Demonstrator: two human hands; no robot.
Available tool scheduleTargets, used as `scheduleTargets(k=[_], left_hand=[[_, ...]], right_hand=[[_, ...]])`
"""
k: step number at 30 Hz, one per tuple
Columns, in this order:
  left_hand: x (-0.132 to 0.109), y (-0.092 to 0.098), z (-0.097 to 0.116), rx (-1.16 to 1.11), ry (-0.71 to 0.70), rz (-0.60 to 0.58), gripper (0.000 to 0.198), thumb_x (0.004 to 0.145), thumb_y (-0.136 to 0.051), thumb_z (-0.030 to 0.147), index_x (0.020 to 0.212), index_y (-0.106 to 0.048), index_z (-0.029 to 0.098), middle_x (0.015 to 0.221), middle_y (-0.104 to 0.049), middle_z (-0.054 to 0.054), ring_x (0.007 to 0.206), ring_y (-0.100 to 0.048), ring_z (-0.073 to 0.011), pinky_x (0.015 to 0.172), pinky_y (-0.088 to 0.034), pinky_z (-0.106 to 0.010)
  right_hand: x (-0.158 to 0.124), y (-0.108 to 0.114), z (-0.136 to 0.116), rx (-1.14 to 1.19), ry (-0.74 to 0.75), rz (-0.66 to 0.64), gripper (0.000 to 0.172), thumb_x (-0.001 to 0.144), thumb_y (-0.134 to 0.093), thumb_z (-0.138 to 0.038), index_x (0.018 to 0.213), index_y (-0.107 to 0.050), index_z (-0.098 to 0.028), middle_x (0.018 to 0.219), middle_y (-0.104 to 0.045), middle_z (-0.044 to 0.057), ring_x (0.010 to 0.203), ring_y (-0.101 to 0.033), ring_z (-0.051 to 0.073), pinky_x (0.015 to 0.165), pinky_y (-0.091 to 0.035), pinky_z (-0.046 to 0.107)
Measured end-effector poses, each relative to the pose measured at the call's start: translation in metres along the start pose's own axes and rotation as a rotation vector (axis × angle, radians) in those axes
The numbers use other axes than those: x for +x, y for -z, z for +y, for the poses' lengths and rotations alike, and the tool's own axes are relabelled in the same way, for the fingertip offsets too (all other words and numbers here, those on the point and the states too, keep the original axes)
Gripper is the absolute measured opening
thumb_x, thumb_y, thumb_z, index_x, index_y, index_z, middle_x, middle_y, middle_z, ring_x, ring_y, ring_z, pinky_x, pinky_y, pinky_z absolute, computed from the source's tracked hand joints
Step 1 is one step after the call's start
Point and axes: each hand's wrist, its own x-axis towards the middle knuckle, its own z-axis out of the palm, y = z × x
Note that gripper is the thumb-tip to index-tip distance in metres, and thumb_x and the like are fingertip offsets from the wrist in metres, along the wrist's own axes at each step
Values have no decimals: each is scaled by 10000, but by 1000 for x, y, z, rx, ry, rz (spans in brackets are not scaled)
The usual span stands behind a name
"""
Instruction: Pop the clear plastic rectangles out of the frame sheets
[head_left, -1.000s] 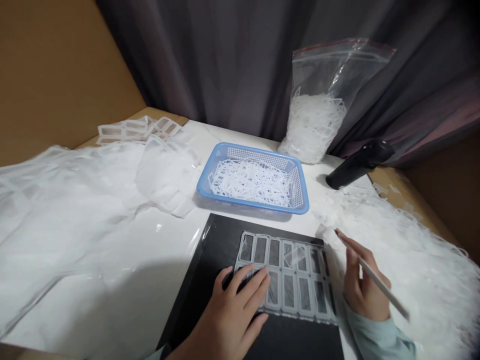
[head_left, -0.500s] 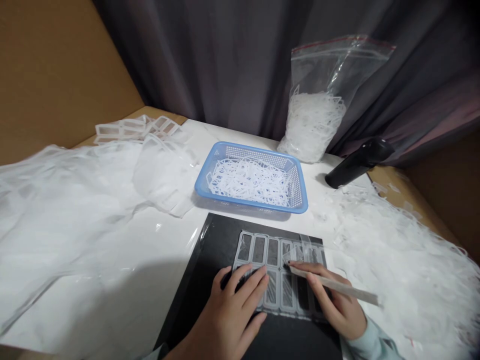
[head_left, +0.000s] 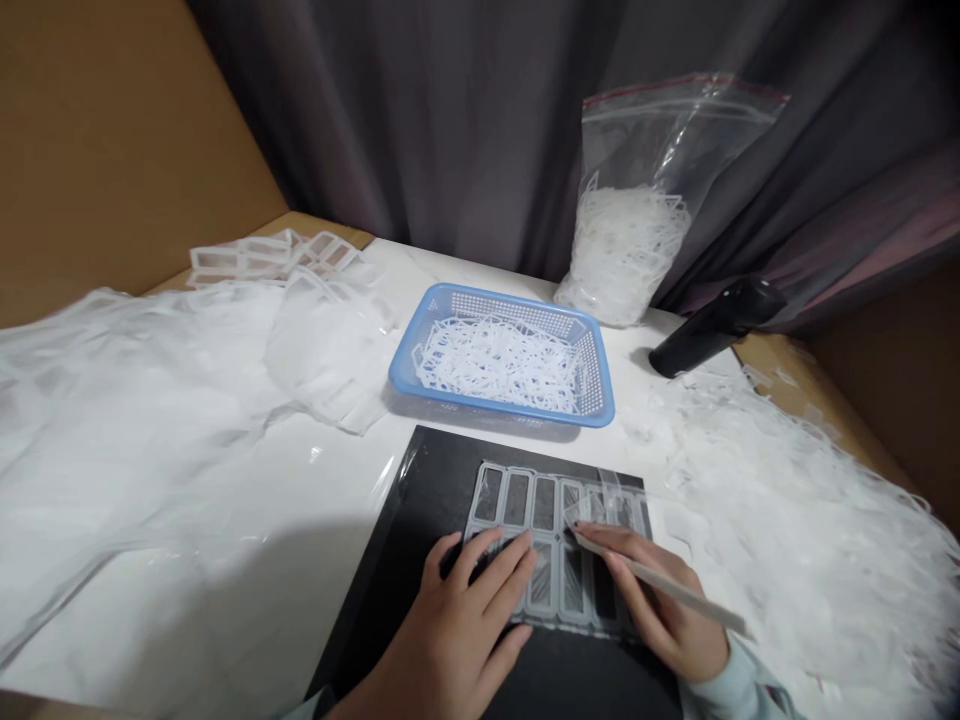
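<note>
Left hand [head_left: 465, 610] pressed flat, pinning plastic frame sheet [head_left: 551, 530] so it won't slide on black board [head_left: 442, 480]; right hand [head_left: 664, 600] narrowly pinches a pale stylus [head_left: 712, 613], blue basket [head_left: 394, 368] at 12 o'clock.

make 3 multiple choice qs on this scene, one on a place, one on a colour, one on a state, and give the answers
1. Where is the basket relative to the black board?
A. on it
B. beyond it
C. under it

2. What colour is the basket?
A. red
B. green
C. blue

3. What does the right hand hold?
A. a white stick
B. nothing
C. the basket

1: B, the basket sits past the board's far edge.
2: C, its rim and mesh walls are light blue.
3: A, the stick lies along the fingers, its tip at the frame sheet.
</note>
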Motion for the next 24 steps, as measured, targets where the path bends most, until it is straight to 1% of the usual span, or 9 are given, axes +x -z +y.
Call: scheduleTargets(k=[3, 6, 9, 11, 13, 14, 19, 21, 24], left_hand=[[1, 0, 1, 8, 3, -3, 425, 998, -458, 294, 1421, -492, 262, 1498, -483, 49, 1277, -416, -219, 1027, -218, -391], [1, 0, 1, 13, 3, -1, 417, 1000, -450, 295, 1411, -505, 251, 1488, -495, 54, 1266, -414, -217, 1028, -208, -400], [1, 1, 1, 12, 1, -15, 418, 999, -445, 295, 1410, -506, 248, 1488, -495, 62, 1269, -407, -214, 1032, -203, -401], [1, 2, 1, 22, 2, -24, 421, 1001, -443, 303, 1414, -501, 249, 1487, -495, 66, 1269, -408, -211, 1031, -205, -402], [1, 1, 0, 30, 0, -22, 424, 1004, -440, 315, 1420, -493, 254, 1491, -490, 69, 1267, -409, -210, 1027, -206, -402], [1, 0, 0, 33, 1, -13, 425, 1005, -439, 326, 1421, -493, 256, 1492, -489, 68, 1265, -409, -211, 1022, -208, -401], [-1, -3, 1, 40, 12, 21, 423, 1012, -433, 376, 1413, -504, 262, 1490, -492, 66, 1253, -413, -208, 1011, -216, -398], [-2, -2, 1, 43, 13, 4, 431, 1013, -435, 374, 1428, -484, 269, 1495, -484, 75, 1258, -413, -200, 1018, -214, -394], [-2, -1, 0, 43, 11, -11, 442, 1009, -446, 352, 1444, -462, 280, 1510, -464, 77, 1272, -410, -203, 1026, -212, -386]], right_hand=[[1, -4, -2, -79, 88, -16, 313, 963, -487, -121, 1256, -592, -153, 1204, -711, 131, 1175, -658, 226, 972, -585, 328], [3, -8, -6, -190, 158, 14, 312, 971, -480, -116, 1264, -588, -133, 1242, -692, 153, 1233, -619, 255, 970, -592, 368], [4, -11, -5, -262, 187, 31, 401, 990, -452, -114, 1386, -510, -136, 1238, -698, 143, 1214, -635, 235, 951, -602, 345], [3, -9, -1, -267, 174, 47, 428, 999, -437, -126, 1425, -477, -153, 1238, -700, 131, 1184, -654, 222, 943, -604, 334], [0, -5, 4, -257, 117, 102, 414, 1007, -427, -157, 1416, -490, -173, 1253, -692, 124, 1157, -667, 222, 933, -602, 339], [-2, -2, 6, -253, 60, 143, 402, 1009, -423, -173, 1403, -501, -181, 1264, -684, 122, 1153, -668, 227, 933, -597, 347], [-11, 10, 9, -277, -341, 465, 338, 1015, -408, -243, 1296, -584, -175, 1261, -673, 127, 1159, -654, 275, 932, -551, 396], [-12, 11, 8, -297, -386, 565, 321, 1014, -422, -273, 1236, -624, -158, 1205, -698, 131, 1103, -678, 278, 898, -543, 387], [-12, 9, 11, -320, -396, 661, 331, 1014, -437, -314, 1196, -650, -137, 1147, -722, 140, 1042, -699, 282, 884, -533, 399]])
